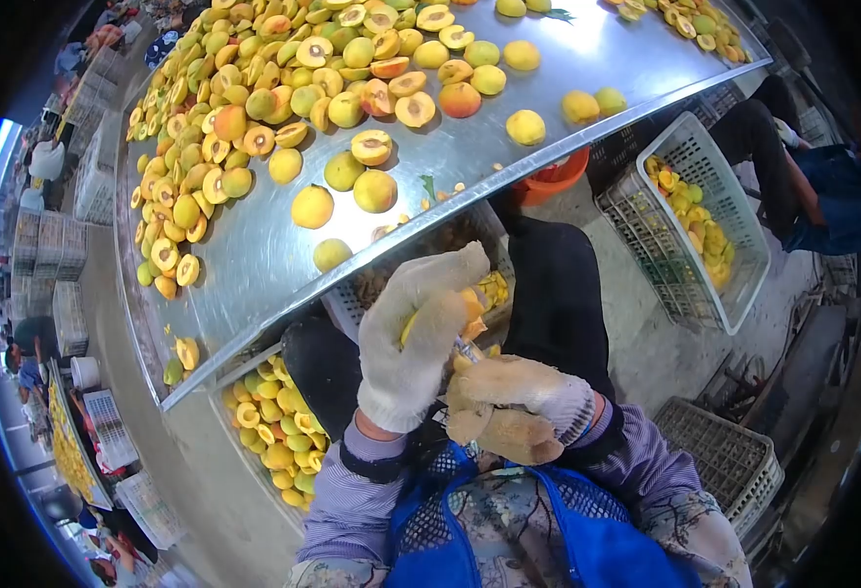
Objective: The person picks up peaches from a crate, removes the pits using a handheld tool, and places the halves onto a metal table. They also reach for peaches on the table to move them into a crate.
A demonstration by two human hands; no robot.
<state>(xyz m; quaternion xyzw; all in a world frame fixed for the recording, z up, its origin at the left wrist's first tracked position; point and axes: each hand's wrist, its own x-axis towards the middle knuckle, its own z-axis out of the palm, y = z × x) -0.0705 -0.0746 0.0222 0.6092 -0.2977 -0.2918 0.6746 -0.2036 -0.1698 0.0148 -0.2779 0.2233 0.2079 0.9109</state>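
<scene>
My left hand (pixel 406 338), in a pale work glove, is closed around a yellow peach (pixel 473 306), which is mostly hidden by the fingers. My right hand (pixel 518 404), in a stained glove of the same kind, is curled around a small tool (pixel 467 350); its tip reaches the peach and its exact kind I cannot tell. Both hands meet above a crate (pixel 345 312) between my knees, with peach pieces and pits in it. Ahead of them is the edge of a metal table (pixel 254 328) bearing whole peaches (pixel 374 191) and a heap of cut halves (pixel 415 110).
At my left stands a crate of peach halves (pixel 278 431). To the right are a grey crate with yellow halves (pixel 710 235), an orange bucket (pixel 555 176) and another grey crate (pixel 729 461). A seated person (pixel 832 196) is at far right. Stacked crates (pixel 43 240) line the left.
</scene>
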